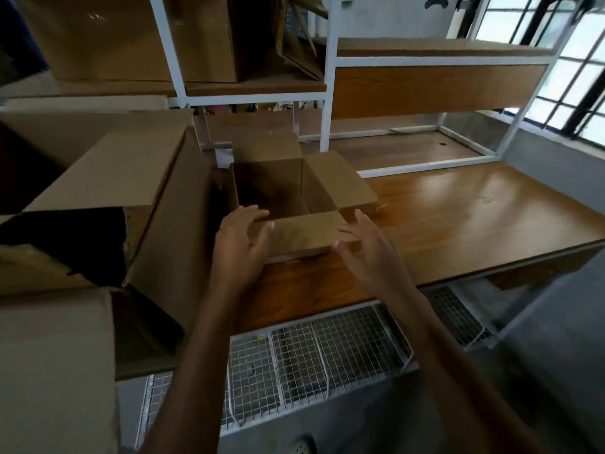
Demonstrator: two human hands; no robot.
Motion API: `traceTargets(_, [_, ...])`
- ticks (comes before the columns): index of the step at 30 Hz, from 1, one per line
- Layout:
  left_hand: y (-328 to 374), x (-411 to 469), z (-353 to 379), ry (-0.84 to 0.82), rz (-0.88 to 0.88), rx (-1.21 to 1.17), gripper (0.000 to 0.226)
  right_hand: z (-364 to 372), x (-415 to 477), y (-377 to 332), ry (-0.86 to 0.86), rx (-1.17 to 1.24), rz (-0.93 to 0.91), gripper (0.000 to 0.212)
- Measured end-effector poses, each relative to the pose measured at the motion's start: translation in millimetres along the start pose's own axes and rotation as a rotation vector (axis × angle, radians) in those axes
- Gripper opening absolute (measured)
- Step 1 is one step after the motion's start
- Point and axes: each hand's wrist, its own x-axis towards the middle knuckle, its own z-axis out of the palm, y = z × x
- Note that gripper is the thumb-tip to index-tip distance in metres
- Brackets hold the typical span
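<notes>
A small open cardboard box (288, 191) stands on the wooden table (458, 224), its four flaps folded outward and its inside dark and apparently empty. My left hand (240, 237) lies at the box's near left corner, fingers spread and resting over the rim and the near flap. My right hand (366, 244) hovers just right of the near flap, fingers straight and spread, fingertips close to the flap's edge. Neither hand holds anything.
A large open cardboard box (108, 204) crowds the table's left side, with another carton (55, 371) in front of it. White metal shelving (327, 93) with more boxes stands behind. Wire mesh baskets (314, 355) hang under the table's front edge. Windows at right.
</notes>
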Motion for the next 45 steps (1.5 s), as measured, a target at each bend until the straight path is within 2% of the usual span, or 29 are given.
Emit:
traceTargets(4, [-39.2, 70.5, 35.0, -0.006, -0.179, 0.003, 0.042, 15.2, 79.6, 29.4, -0.078, -0.078, -0.002, 0.042])
traceTargets(7, [-85.2, 121.4, 61.0, -0.077, -0.454, 0.042, 0.069, 29.8, 128.2, 48.7, -0.096, -0.109, 0.022, 0.043])
traceTargets(9, [-107.9, 139.2, 76.2, -0.081, -0.58, -0.026, 0.08, 40.2, 153.7, 58.3, -0.124, -0.135, 0.046, 0.046])
traceTargets(11, [-117.9, 143.3, 88.3, -0.086, -0.591, -0.097, 0.085, 52.5, 174.4, 69.2, -0.169, -0.196, 0.052, 0.052])
traceTargets(15, [-114.3, 145.5, 107.6, -0.103, -0.588, 0.035, 0.085, 74.0, 200.4, 92.4, -0.238, -0.243, 0.15, 0.063])
traceTargets(19, [-107.6, 146.2, 123.7, -0.022, -0.703, 0.137, 0.071, 77.5, 215.6, 110.2, -0.161, -0.224, 0.24, 0.071])
traceTargets(24, [-99.2, 145.4, 132.3, 0.059, -0.812, 0.044, 0.064, 83.8, 224.6, 143.6, -0.128, 0.036, 0.328, 0.055])
traceTargets(31, [-75.1, 139.3, 143.8, 0.106, -0.871, 0.079, 0.057, 77.8, 225.4, 167.2, -0.144, 0.18, 0.276, 0.058])
traceTargets(37, [-67.5, 133.8, 149.0, 0.149, -0.954, 0.183, 0.051, 74.2, 217.3, 164.4, -0.114, 0.124, 0.21, 0.054])
traceTargets(40, [-64.3, 127.0, 147.2, 0.165, -1.009, 0.095, 0.051, 71.8, 210.4, 160.7, -0.088, 0.101, 0.213, 0.051])
traceTargets(45, [-62.6, 106.9, 141.1, 0.227, -1.015, -0.237, 0.052, 69.6, 184.8, 147.1, 0.01, 0.086, 0.265, 0.045])
